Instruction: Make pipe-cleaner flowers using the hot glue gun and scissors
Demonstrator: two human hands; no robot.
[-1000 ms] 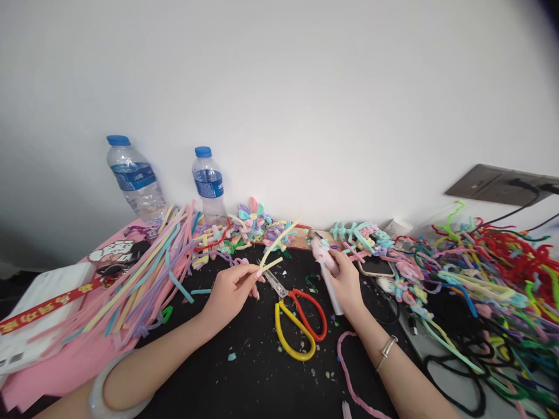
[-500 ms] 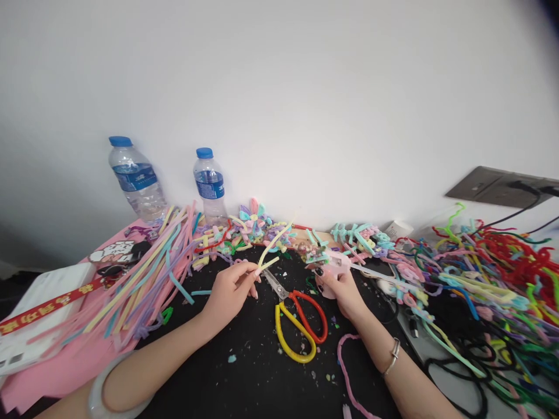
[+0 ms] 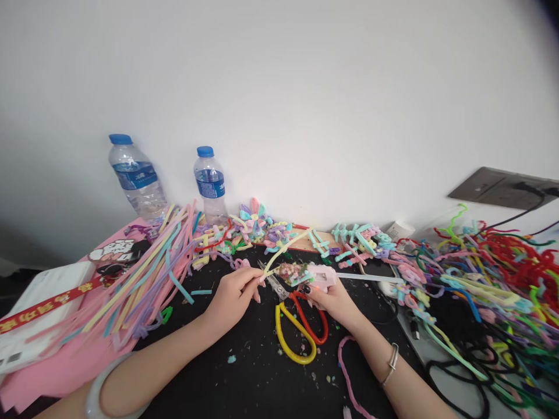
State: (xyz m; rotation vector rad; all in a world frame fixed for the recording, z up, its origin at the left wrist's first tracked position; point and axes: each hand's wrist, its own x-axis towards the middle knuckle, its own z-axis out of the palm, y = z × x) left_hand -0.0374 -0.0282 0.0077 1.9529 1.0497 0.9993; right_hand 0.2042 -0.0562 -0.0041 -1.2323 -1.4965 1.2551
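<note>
Between thumb and fingers, my left hand [image 3: 239, 289] pinches a bent pale yellow pipe cleaner [image 3: 286, 247], its long end slanting up to the right. My right hand [image 3: 328, 295] grips a pink glue gun [image 3: 322, 277] with a long white glue stick [image 3: 371, 278] out of its back. Bits of fuzz in several colours cover the gun's front, and its tip is at the yellow pipe cleaner, close to my left fingertips. Beneath both hands lie scissors [image 3: 290, 349] with one yellow and one red handle, on the black mat [image 3: 209, 372].
Two water bottles [image 3: 211, 185] stand by the wall. On the left, loose pipe cleaners [image 3: 144, 273] lie over a pink surface [image 3: 56, 378]. Pipe cleaner flowers [image 3: 254, 215] line the back. Tangled pipe cleaners [image 3: 528, 273] and black cables [image 3: 458, 361] fill the right, below a wall socket [image 3: 489, 187].
My right hand has brought the glue gun left and turned it level, so its tip now meets the yellow pipe cleaner. My left hand has shifted slightly right.
</note>
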